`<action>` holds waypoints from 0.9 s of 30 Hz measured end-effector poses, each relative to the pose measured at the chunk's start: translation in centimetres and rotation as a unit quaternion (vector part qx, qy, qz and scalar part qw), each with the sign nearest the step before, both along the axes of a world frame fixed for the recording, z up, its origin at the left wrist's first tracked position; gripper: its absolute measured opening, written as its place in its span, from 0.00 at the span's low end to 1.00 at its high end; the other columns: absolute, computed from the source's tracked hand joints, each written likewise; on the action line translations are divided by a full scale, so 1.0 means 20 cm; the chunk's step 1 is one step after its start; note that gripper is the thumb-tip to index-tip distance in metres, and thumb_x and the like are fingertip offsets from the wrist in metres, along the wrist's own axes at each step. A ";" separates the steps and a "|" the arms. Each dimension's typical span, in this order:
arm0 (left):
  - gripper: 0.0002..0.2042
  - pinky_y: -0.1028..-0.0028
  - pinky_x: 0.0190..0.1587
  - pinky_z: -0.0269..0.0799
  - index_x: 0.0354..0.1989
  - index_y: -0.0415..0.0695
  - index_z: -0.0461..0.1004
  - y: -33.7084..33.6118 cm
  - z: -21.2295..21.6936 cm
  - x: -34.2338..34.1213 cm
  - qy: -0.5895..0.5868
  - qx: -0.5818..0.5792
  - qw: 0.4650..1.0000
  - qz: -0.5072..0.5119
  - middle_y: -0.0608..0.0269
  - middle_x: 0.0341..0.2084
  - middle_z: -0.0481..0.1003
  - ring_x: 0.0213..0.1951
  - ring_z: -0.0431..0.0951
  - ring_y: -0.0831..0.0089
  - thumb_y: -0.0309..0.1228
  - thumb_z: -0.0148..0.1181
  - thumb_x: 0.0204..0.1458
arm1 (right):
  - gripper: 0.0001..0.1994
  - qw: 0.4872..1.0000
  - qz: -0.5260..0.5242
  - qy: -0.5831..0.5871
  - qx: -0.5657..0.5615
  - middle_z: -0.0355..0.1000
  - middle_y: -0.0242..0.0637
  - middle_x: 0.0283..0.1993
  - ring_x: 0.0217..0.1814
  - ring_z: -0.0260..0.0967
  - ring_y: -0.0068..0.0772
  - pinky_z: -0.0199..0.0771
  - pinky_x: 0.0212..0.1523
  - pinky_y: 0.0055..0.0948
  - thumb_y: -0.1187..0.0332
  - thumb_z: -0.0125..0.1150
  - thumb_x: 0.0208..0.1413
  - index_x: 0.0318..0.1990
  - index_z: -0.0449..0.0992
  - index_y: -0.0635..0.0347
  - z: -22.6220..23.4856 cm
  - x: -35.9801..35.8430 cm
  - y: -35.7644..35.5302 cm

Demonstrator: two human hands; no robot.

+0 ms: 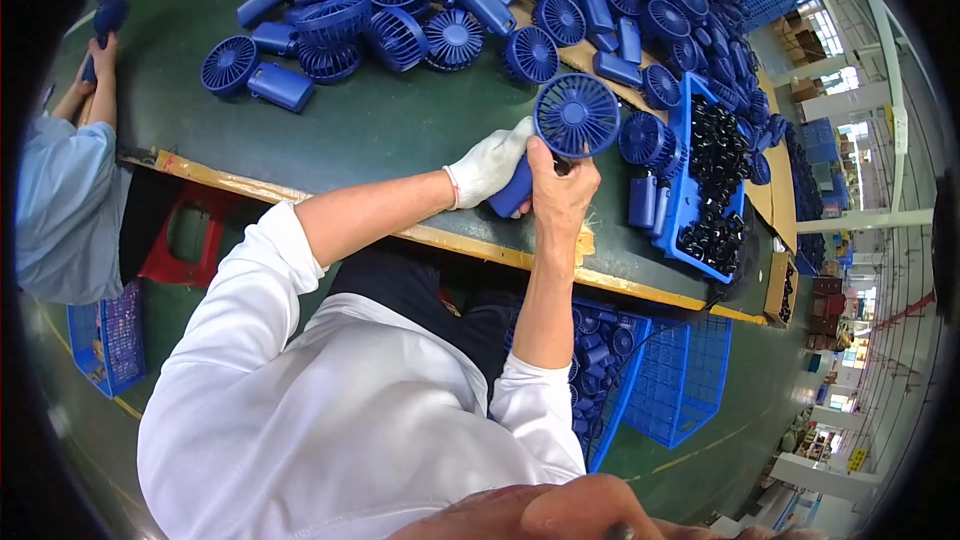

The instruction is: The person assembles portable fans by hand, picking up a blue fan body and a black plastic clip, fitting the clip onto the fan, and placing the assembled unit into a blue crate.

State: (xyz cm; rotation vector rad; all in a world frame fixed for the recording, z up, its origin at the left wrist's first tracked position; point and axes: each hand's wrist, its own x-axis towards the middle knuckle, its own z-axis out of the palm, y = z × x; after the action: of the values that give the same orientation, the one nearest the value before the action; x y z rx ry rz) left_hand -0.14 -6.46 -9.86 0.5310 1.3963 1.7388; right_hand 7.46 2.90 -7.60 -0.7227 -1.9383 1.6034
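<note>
A dark blue handheld fan (577, 114) with a round grille is held up over the table's near edge. My left hand (490, 168), in a white glove, is closed round its handle, which tilts down toward me. My bare right hand (562, 188) grips the fan at the neck, just under the grille; the fingers partly hide the joint there. To the right, another blue fan (643, 140) lies beside a bright blue tray (681, 155) filled with small black parts (715, 175).
Many blue fans (455, 38) lie heaped along the table's far side. At left a co-worker (70, 200) holds another fan, near a red stool (185, 240). Below the table's worn wooden edge (460, 242), blue crates (672, 380) stand on the floor, one containing fans.
</note>
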 end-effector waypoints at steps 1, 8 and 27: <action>0.28 0.71 0.37 0.71 0.41 0.38 0.73 0.02 -0.02 0.00 -0.003 0.005 1.000 0.006 0.53 0.29 0.77 0.30 0.76 0.67 0.51 0.32 0.66 | 0.19 0.997 -0.004 -0.033 0.066 0.74 0.41 0.30 0.19 0.70 0.31 0.63 0.10 0.23 0.64 0.71 0.45 0.41 0.76 0.68 0.02 0.00 0.03; 0.17 0.61 0.50 0.69 0.40 0.41 0.75 0.04 0.23 -0.47 0.781 -0.122 0.585 0.182 0.52 0.42 0.74 0.46 0.73 0.53 0.36 0.66 0.43 | 0.21 0.892 -0.063 -0.220 0.390 0.76 0.52 0.33 0.38 0.75 0.56 0.74 0.39 0.46 0.52 0.68 0.43 0.29 0.78 0.67 0.14 0.03 0.43; 0.34 0.61 0.38 0.74 0.36 0.40 0.72 -0.04 0.13 -0.16 0.681 -0.241 0.679 -0.133 0.51 0.33 0.75 0.37 0.78 0.53 0.61 0.66 0.34 | 0.05 0.604 -0.112 -0.408 0.675 0.72 0.39 0.41 0.45 0.70 0.46 0.77 0.41 0.40 0.74 0.60 0.43 0.30 0.78 0.58 0.08 0.45 1.47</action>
State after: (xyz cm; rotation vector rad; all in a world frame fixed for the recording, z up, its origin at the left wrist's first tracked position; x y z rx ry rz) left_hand -3.28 -7.22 -7.20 1.7983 2.4308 0.4181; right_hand 16.49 32.34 -5.92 -0.9043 -2.6653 -0.7736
